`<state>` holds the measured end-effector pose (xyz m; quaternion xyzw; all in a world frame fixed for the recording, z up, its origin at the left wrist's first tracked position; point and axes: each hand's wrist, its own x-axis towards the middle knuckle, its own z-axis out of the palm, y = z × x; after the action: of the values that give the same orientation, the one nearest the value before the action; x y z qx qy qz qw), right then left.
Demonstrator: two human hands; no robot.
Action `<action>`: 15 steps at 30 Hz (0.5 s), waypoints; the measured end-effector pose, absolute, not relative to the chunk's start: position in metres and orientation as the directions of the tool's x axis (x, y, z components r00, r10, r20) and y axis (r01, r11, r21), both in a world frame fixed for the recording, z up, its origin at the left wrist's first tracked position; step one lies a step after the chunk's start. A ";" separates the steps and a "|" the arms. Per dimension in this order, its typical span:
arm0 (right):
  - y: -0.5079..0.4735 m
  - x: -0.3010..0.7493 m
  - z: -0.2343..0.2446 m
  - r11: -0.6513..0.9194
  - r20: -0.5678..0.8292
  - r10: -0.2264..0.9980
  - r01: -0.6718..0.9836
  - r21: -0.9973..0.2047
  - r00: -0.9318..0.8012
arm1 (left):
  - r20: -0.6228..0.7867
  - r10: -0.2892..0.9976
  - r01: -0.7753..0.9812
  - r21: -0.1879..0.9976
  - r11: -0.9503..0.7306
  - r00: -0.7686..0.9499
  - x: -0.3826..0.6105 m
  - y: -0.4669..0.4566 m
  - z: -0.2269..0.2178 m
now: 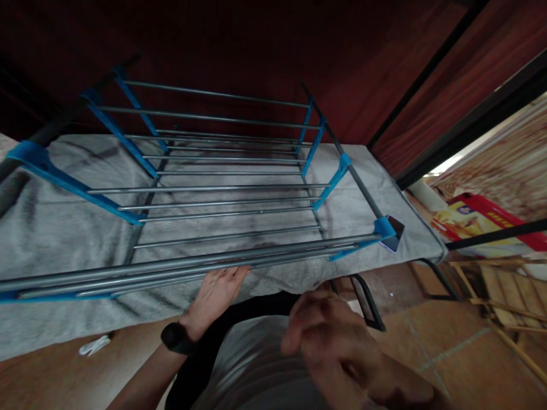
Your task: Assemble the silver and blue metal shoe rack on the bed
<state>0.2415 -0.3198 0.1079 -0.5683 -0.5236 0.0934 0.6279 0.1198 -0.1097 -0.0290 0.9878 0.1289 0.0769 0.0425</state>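
A rack of grey metal tubes with blue plastic brackets (256,187), like a shoe rack, lies across a grey blanket. My left hand (223,289), with a dark watch on its wrist, is at the rack's near tubes. Its fingers curl in under them, and the fingertips are hidden. My right hand (331,339) is raised in front of my body, apart from the rack and blurred. Its fingers are curled in, and anything between them cannot be made out.
The grey blanket (350,199) covers a bed, with a phone (392,233) by the rack's right corner. Dark red curtains (222,40) hang behind. At right are a red and yellow box (487,219) and a wooden chair (508,290). A white object (94,345) lies on the tiled floor.
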 end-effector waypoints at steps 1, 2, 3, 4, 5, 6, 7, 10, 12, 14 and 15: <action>-0.319 0.248 0.099 0.342 0.567 0.687 0.486 -0.804 0.454 | 0.146 0.254 0.239 0.108 -0.965 0.956 0.119 -0.109 -0.029; -0.320 0.255 0.087 0.318 0.559 0.661 0.488 -0.813 0.501 | 0.150 0.247 0.232 0.110 -0.966 0.957 0.119 -0.109 -0.029; -0.324 0.263 0.072 0.261 0.523 0.634 0.479 -0.838 0.570 | 0.154 0.241 0.226 0.111 -0.968 0.958 0.119 -0.109 -0.028; -0.330 0.271 0.056 0.185 0.473 0.599 0.462 -0.867 0.646 | 0.159 0.238 0.222 0.112 -0.969 0.958 0.119 -0.109 -0.026; -0.338 0.281 0.039 0.103 0.416 0.558 0.437 -0.894 0.718 | 0.165 0.238 0.221 0.112 -0.969 0.957 0.119 -0.110 -0.025; -0.347 0.291 0.023 0.018 0.360 0.502 0.407 -0.913 0.786 | 0.171 0.239 0.222 0.113 -0.969 0.956 0.119 -0.110 -0.023; -0.357 0.301 0.008 -0.061 0.315 0.420 0.373 -0.926 0.851 | 0.177 0.241 0.223 0.114 -0.968 0.954 0.119 -0.110 -0.022; -0.378 0.335 -0.029 -0.229 0.262 0.182 0.300 -0.926 0.948 | 0.194 0.242 0.222 0.123 -0.967 0.951 0.119 -0.110 -0.020; -0.382 0.355 -0.046 -0.273 0.274 0.159 0.309 -0.911 0.948 | 0.205 0.235 0.211 0.128 -0.969 0.950 0.119 -0.110 -0.019; -0.379 0.370 -0.058 -0.284 0.260 0.239 0.323 -0.903 0.936 | 0.213 0.225 0.201 0.130 -0.971 0.951 0.119 -0.109 -0.019; -0.376 0.376 -0.062 -0.278 0.237 0.299 0.322 -0.905 0.924 | 0.214 0.223 0.198 0.129 -0.972 0.951 0.119 -0.108 -0.020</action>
<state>0.3757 -0.3759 -0.0617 -0.7992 -0.1943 -0.0102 0.5686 0.1193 -0.1084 -0.0196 0.9863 0.1067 0.1142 0.0532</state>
